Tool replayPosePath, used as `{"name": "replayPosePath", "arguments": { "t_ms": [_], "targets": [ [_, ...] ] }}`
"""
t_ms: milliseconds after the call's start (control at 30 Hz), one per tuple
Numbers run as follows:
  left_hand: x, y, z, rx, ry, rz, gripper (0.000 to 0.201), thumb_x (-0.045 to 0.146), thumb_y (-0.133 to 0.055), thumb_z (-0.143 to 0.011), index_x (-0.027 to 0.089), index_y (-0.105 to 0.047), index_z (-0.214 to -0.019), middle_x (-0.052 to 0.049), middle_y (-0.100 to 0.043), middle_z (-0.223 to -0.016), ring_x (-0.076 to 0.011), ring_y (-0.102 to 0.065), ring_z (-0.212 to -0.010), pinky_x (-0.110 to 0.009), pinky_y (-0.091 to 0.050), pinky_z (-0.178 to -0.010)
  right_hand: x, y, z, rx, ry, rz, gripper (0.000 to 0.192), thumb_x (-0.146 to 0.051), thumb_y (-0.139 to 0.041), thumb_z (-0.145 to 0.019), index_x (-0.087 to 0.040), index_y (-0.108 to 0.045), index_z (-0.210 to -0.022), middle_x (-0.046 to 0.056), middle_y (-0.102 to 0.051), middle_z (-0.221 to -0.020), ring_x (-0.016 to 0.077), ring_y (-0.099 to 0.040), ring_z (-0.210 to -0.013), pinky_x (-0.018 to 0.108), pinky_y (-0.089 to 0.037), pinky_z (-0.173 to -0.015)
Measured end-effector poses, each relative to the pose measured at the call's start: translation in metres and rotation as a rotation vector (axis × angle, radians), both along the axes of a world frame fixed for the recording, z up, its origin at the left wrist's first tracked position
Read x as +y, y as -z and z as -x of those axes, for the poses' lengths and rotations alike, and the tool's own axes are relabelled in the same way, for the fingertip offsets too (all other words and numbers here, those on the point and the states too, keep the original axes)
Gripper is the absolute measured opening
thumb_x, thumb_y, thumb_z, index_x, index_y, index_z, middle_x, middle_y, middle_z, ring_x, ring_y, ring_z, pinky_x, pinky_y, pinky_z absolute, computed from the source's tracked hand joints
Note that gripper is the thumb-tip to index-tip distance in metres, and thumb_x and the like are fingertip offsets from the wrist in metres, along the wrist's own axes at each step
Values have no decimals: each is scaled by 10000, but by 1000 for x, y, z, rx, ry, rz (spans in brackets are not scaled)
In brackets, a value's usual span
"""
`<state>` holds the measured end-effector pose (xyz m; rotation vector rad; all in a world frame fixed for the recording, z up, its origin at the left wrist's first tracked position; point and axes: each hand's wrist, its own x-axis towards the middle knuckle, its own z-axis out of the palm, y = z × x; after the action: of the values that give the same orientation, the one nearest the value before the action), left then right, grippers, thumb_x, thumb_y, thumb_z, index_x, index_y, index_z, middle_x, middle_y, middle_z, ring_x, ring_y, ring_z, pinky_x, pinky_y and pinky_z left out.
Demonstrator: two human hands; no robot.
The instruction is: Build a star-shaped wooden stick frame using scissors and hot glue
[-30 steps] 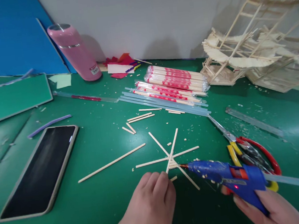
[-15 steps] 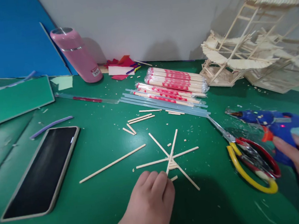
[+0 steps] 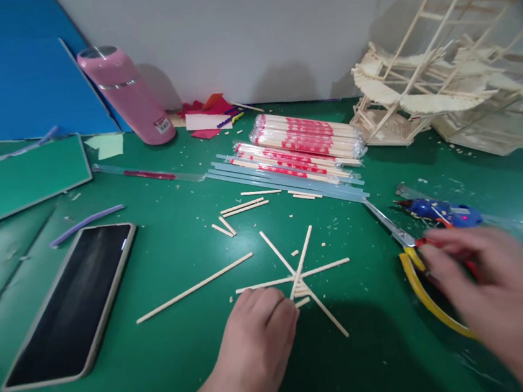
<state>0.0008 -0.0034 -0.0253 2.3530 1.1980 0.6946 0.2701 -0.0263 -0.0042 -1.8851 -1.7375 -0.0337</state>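
At the near edge of the green table (image 3: 176,367), the left hand (image 3: 258,340) rests palm down, fingers curled, fingertips pressing on the lower end of a crossed star of wooden sticks (image 3: 300,273) that lies flat on the surface. To its right, the right hand (image 3: 500,295), motion-blurred, is spread with fingers loose and grips nothing; it lies over the handles of the scissors (image 3: 412,255), whose yellow and red loops show beneath it and whose blades point up and left. Whether it touches the scissors cannot be told. Just beyond the hand lies a blue glue gun (image 3: 438,211), on its side, nozzle to the left. Left of the star lie a single long stick (image 3: 195,287) and, farther left, a dark-screened phone (image 3: 69,300). Short stick offcuts (image 3: 239,211) are scattered beyond the star. Farther back lie clear glue sticks (image 3: 288,184) and two wrapped bundles of chopsticks (image 3: 307,141). Against the wall stand a pink flask (image 3: 127,95), leaning, and at far right a wooden stick model (image 3: 445,77).
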Motion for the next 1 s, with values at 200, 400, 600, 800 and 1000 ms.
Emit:
{"name": "replayPosePath", "arguments": {
  "t_ms": [200,400,600,800,1000],
  "targets": [
    [1,-2,3,38,52,44,259,156,-370,-863,164,-601,-745,-21,-555,-640,-141,-489,-597,-278,-402,-563,10,3,92,46,-635,135,155,-164,-492,-840,-197,-623,-763,-2,-526,-630,109,-452,-587,237,-333,-523],
    [-1,-2,5,26,68,12,300,169,-339,-879,158,-583,-706,-21,-546,-633,-135,-461,-571,-271,-382,-534,13,14,98,-82,-700,178,226,-162,-443,-863,-187,-607,-709,-3,-529,-648,122,-427,-617,270,-284,-543],
    [-1,-3,5,-7,49,50,274,144,-360,-868,155,-583,-710,-21,-544,-644,-134,-466,-579,-266,-401,-530,12,17,96,-87,-735,165,194,-130,-447,-851,-170,-603,-743,11,-528,-663,131,-424,-628,272,-302,-561],
    [-1,-3,5,14,57,29,276,147,-342,-877,154,-577,-732,-22,-543,-644,-135,-474,-577,-261,-410,-526,11,17,97,-66,-700,168,203,-149,-433,-860,-177,-616,-777,12,-526,-656,133,-437,-618,264,-321,-553],
    [2,-5,6,-78,53,79,235,116,-386,-838,154,-586,-720,-30,-555,-653,-136,-470,-582,-268,-394,-534,9,18,98,-92,-721,170,204,-143,-432,-863,-173,-602,-753,7,-521,-644,130,-416,-605,276,-295,-542]
  ]
}}
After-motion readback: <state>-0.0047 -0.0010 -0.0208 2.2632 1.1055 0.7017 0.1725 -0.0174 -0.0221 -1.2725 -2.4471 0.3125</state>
